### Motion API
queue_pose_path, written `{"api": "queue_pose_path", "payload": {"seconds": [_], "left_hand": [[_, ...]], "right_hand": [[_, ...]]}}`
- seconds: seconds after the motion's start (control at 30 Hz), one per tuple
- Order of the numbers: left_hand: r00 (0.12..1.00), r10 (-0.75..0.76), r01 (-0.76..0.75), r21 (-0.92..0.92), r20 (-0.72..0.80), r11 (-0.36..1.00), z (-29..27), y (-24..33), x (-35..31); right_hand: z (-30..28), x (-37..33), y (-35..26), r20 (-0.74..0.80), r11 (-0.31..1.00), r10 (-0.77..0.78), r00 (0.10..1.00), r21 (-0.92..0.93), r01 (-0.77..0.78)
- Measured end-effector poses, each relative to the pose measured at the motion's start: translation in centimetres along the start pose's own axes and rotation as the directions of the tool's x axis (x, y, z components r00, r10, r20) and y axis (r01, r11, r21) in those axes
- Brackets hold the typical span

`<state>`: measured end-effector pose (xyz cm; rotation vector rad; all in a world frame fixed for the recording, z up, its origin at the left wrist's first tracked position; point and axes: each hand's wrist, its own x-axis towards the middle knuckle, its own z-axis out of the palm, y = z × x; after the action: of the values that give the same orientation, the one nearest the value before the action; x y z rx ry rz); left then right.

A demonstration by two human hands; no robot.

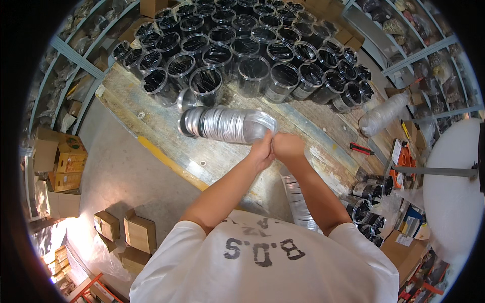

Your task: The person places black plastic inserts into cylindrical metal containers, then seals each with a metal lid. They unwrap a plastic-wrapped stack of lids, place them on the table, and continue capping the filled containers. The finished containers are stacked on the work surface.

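On the wooden table lies a long stack of round clear lids (222,123) in a thin plastic sleeve, on its side. Its right end narrows to gathered plastic between my two hands. My left hand (262,151) is closed on that end, and my right hand (288,147) makes a fist against it; the fingers are partly hidden. A second sleeved stack of lids (298,199) runs under my right forearm toward my body. Close to the first stack's left end stands a loose round clear lid or cup (186,100).
Rows of clear round jars (244,45) with black contents fill the table's far side. A plastic-wrapped bundle (384,115), a red utility knife (361,148) and an orange tape dispenser (405,160) lie at right. More jars (368,191) stand near right. Cardboard boxes (140,231) sit on the floor.
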<state>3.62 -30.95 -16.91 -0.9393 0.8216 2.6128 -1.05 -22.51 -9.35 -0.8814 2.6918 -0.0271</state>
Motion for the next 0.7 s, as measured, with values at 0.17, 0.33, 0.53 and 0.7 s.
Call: {"api": "queue_pose_path", "payload": {"seconds": [0.17, 0.33, 0.53, 0.7], "left_hand": [[0.984, -0.124, 0.128, 0.023, -0.130, 0.992, -0.5, -1.4, 0.4], [0.977, 0.047, 0.018, 0.304, -0.206, 0.953, -3.0, -2.3, 0.0], [0.997, -0.081, 0.082, -0.086, 0.009, 0.993, -2.7, 0.1, -2.0], [0.944, 0.325, -0.129, 0.853, -0.050, 0.506, -3.4, -2.7, -2.9]], "right_hand": [[3.3, -0.5, 0.9, 0.176, 0.989, -0.084, 0.981, -0.103, 0.103], [2.6, -1.4, 1.1, 0.261, 0.979, -0.206, 0.943, 0.061, 0.197], [2.3, -1.6, 2.6, 0.378, 0.885, -0.396, 0.837, 0.401, 0.237], [2.5, -0.1, 5.6, 0.560, 0.713, -0.182, 0.809, 0.641, -0.283]]}}
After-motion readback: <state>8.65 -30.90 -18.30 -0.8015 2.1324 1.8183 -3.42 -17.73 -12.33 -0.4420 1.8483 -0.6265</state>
